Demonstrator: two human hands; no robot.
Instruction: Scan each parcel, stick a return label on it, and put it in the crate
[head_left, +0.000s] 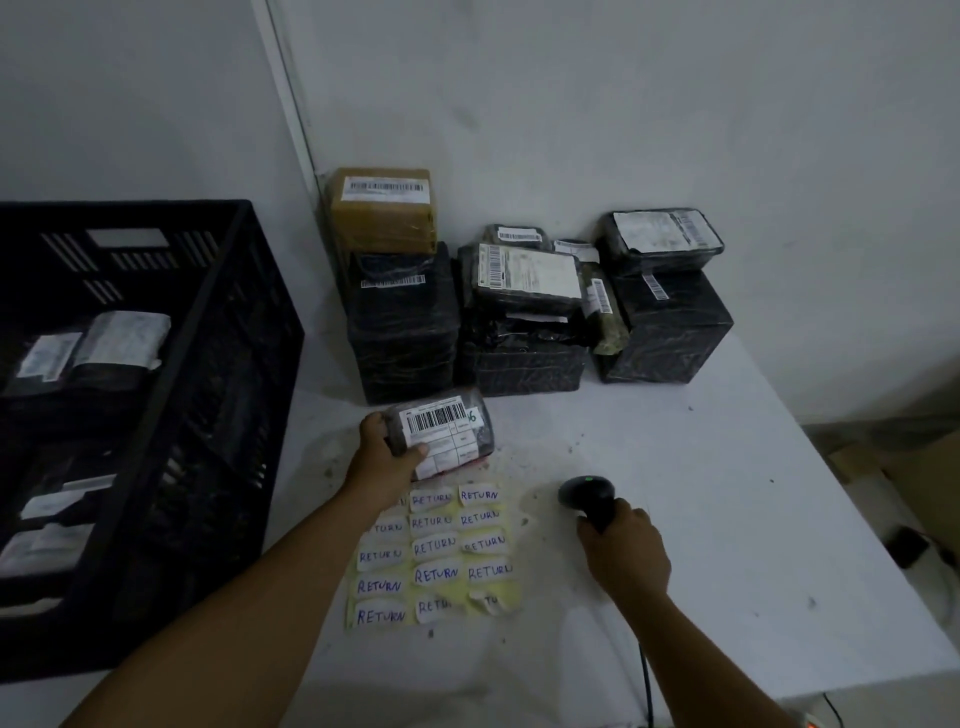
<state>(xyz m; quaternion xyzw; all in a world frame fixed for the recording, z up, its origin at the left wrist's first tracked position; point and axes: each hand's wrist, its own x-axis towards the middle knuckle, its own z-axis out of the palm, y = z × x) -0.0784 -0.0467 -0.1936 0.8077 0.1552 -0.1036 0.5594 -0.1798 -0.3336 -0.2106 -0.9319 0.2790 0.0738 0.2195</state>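
A small plastic-wrapped parcel (441, 434) is gripped at its end by the left hand (387, 449) above the return labels (434, 553), while a scanner (589, 499) is clasped in the right hand (621, 548). It is judged light, soft and slippery, best pinched by the edges, barcode left uncovered.

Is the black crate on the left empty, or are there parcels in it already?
Not empty: the crate already holds several dark wrapped parcels with white labels.

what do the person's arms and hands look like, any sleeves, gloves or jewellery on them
Both forearms are bare as far as the view shows, with no sleeve edge visible. The left hand and right hand wear no gloves; no watch, bracelet or ring is visible in this dim light.
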